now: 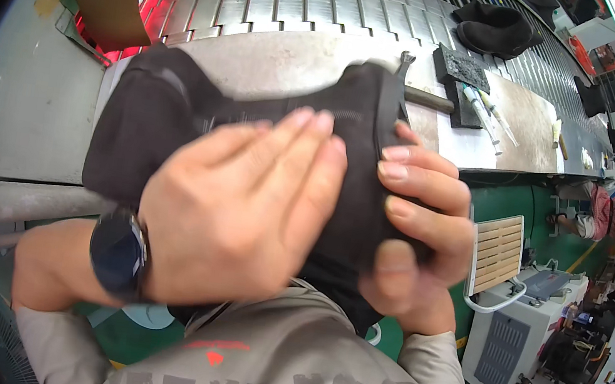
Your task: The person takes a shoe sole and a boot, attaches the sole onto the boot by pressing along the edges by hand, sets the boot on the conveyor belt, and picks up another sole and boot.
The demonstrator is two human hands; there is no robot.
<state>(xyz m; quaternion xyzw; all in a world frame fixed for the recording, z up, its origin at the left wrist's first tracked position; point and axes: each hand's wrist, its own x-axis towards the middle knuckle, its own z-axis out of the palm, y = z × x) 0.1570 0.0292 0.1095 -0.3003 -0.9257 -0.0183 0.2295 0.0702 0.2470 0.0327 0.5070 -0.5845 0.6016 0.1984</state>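
On pale worktop (pixel 278 58): wrench (pixel 405 65), black blocks (pixel 463 69), two syringes (pixel 482 119) partly over white paper (pixel 464 149). Beyond: metal-slat conveyor (pixel 293 5). To right: wood-slat chair (pixel 498 252) on green floor (pixel 505 198), near white machine (pixel 527 322).

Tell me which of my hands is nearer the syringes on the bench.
Right. Your right hand, at the right edge of the black item, is below the syringes in view; your left hand, over its middle, is farther left.
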